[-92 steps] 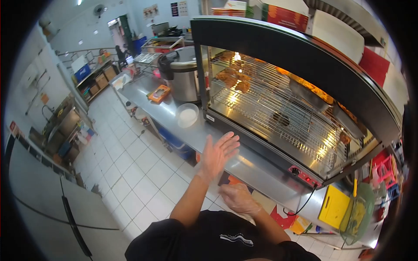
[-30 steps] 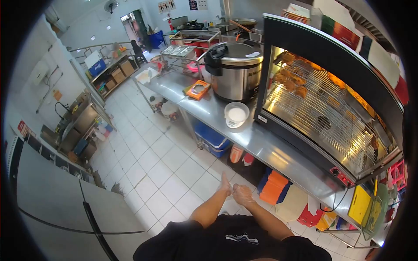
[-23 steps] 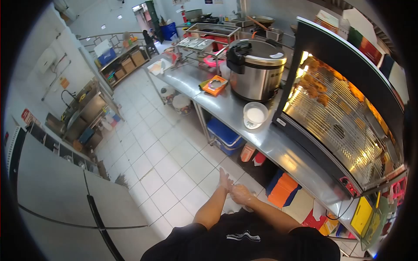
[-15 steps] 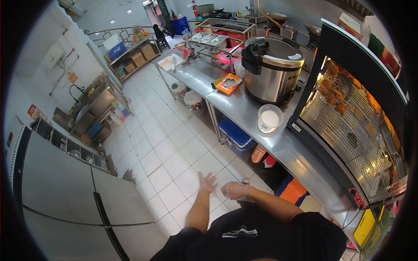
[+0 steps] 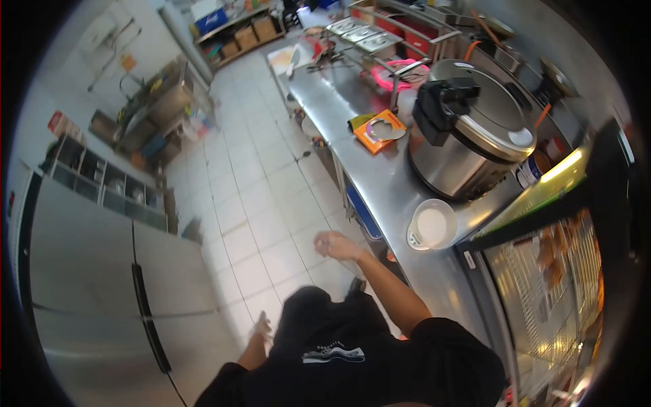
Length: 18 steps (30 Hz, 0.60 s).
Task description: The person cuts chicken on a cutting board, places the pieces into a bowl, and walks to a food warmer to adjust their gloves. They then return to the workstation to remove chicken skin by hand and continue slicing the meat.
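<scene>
My left hand (image 5: 260, 330) hangs low over the tiled floor beside my trousers, fingers apart and slightly blurred, holding nothing visible. My right hand (image 5: 338, 245), in a thin clear plastic glove, is raised over the floor near the steel table's edge (image 5: 397, 254). Its fingers are curled in; whether anything lies inside them is hidden. Neither hand touches the table. On the table, to the right of my right hand, a clear tub with white contents (image 5: 434, 227) stands on a small white scale (image 5: 415, 237).
Behind the tub stands a large steel rice cooker (image 5: 461, 159), with a torn-open orange box (image 5: 382, 132) to its left. A glass display warmer (image 5: 542, 292) occupies the right. Steel fridge doors (image 5: 88, 251) line the left; a sink (image 5: 166, 102) lies farther back. Floor tiles (image 5: 264, 203) run between.
My view has shifted forward and turned, so the cooker and tub look closer. My left hand has dropped lower and left; my right hand has moved up and slightly left. The hands are farther apart.
</scene>
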Tool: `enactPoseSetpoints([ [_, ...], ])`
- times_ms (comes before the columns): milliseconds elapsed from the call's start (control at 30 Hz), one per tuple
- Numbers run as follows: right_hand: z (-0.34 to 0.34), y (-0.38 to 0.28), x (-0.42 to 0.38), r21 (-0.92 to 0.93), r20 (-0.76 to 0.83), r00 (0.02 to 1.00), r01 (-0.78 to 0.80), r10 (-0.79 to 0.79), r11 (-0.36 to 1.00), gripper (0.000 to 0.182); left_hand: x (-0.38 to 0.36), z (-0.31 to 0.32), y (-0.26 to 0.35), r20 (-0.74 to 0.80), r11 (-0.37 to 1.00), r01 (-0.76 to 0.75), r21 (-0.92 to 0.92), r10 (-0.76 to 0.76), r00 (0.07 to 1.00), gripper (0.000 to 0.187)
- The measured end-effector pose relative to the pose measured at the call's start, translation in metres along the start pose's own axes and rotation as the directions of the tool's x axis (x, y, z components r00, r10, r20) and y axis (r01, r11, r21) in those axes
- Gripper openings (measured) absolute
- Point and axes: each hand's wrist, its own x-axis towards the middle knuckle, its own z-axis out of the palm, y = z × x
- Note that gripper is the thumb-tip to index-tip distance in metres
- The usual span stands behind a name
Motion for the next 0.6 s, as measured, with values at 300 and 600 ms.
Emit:
enactPoseSetpoints([
  [300, -0.029, -0.010, 0.066, 0.200, 0.025, 0.999, -0.047, 0.043, 0.979, 0.030, 0.020, 0.038, 0.179, 0.028, 0.939, -0.248, 0.237, 0.249, 0.968, 0.087],
  [600, -0.025, -0.016, 0.173, 0.060, 0.127, 0.983, -0.144, 0.135, 0.988, 0.031, 0.131, 0.063, 0.257, 0.175, 0.947, -0.321, -0.014, 0.318, 0.932, 0.081],
])
